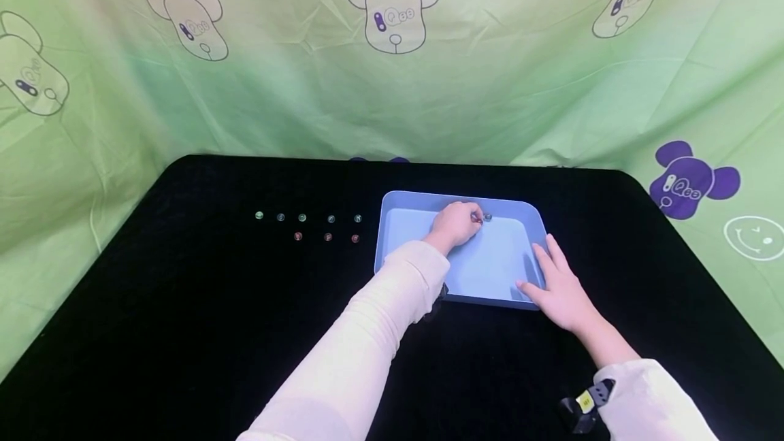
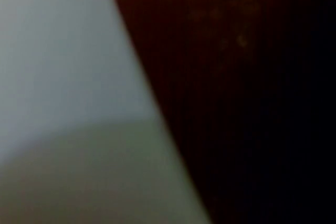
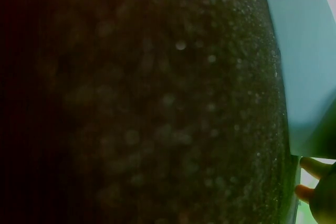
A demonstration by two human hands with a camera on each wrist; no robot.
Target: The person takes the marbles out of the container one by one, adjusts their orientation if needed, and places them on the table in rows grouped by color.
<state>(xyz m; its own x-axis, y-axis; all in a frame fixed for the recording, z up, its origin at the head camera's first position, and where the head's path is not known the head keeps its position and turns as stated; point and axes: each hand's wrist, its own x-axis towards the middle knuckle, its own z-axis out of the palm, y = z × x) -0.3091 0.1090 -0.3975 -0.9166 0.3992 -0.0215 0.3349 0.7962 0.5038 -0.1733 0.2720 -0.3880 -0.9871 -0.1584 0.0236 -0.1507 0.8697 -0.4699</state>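
Note:
A shallow blue tray [image 1: 490, 271] lies on the black table. My left hand [image 1: 454, 226] reaches inside it near the far wall, fingers curled, pinching a small reddish round piece [image 1: 476, 220] that they partly hide. Just right of those fingertips sits a small dark, glassy round piece [image 1: 488, 217]. My right hand [image 1: 562, 297] rests on the tray's right side near its front corner, fingers spread and fairly straight. In the right wrist view, some fingers [image 3: 310, 182] appear below the tray wall [image 3: 307, 66]. The left wrist view is too blurred to show the hand.
Left of the tray, several small greenish and bluish round pieces [image 1: 302, 218] form a row on the black cloth [image 1: 184, 305]. Three reddish ones [image 1: 327, 237] lie in a nearer row. A green printed curtain [image 1: 294, 101] hangs behind the table.

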